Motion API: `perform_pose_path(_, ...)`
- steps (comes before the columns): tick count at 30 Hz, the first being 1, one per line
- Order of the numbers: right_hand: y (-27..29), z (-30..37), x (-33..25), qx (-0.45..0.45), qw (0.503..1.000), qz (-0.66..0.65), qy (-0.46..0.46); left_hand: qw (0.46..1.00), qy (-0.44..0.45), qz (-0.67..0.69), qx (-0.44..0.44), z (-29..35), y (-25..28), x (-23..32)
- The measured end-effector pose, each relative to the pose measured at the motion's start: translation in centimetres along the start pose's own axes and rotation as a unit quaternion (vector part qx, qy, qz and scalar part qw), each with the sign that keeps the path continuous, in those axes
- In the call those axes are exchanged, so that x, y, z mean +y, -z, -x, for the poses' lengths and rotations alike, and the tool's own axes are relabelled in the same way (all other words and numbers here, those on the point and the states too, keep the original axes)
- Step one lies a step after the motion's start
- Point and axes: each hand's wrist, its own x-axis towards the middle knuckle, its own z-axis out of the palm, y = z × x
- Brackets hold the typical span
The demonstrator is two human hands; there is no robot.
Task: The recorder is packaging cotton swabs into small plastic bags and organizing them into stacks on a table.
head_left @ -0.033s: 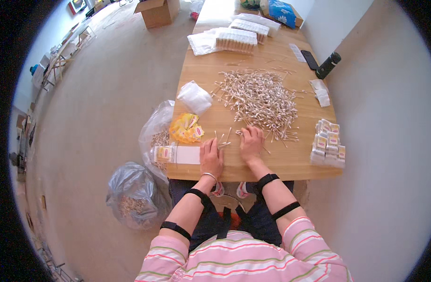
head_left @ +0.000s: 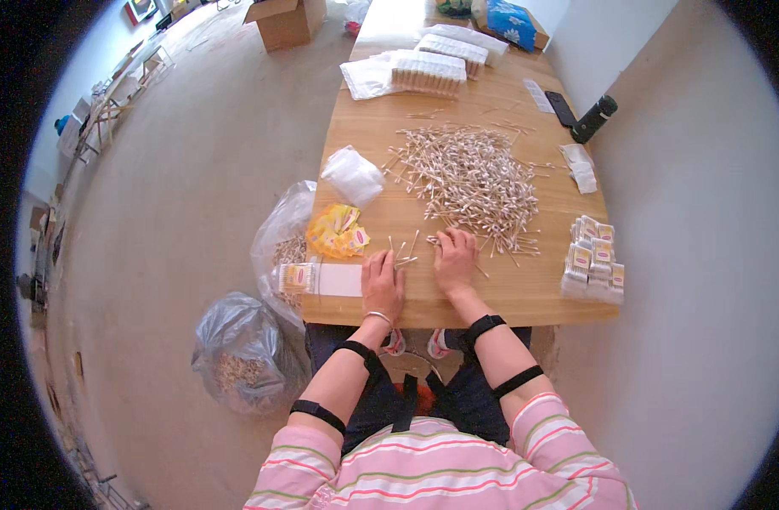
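Observation:
My left hand (head_left: 383, 282) lies palm down on the table, its fingers flat over the right end of a white card strip (head_left: 340, 280). At the strip's left end sits a clear pack of cotton swabs with a yellow label (head_left: 297, 278). A few loose cotton swabs (head_left: 404, 255) lie just beyond my left fingertips. My right hand (head_left: 456, 259) is at the near edge of a big heap of cotton swabs (head_left: 474, 180). Its fingers are curled down, and swab heads show at the fingertips; how many it holds is hidden.
Yellow labels (head_left: 337, 232) and clear bags (head_left: 353, 176) lie at the left, filled packs (head_left: 593, 259) at the right. Farther back are bundled packs (head_left: 428, 72), a phone (head_left: 560, 109) and a dark bottle (head_left: 594, 118). Bags of swabs (head_left: 245, 353) stand beside the wooden table (head_left: 525, 297).

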Motion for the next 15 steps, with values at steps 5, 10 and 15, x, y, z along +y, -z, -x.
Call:
perform_pose_path(5,0.7,0.3,-0.8,-0.028,0.999,-0.002,0.03,0.999,-0.007,0.037,0.029,0.1,-0.3,-0.8)
perform_pose_path(10,0.7,0.3,1.2,0.0,1.0,0.005,-0.002,0.998,-0.014,0.054,0.035,0.2,-0.6,-1.0)
perform_pose_path(15,1.1,0.4,3.0,0.03,0.999,-0.002,-0.015,0.998,-0.008,0.062,0.023,0.0,0.0,-0.5)
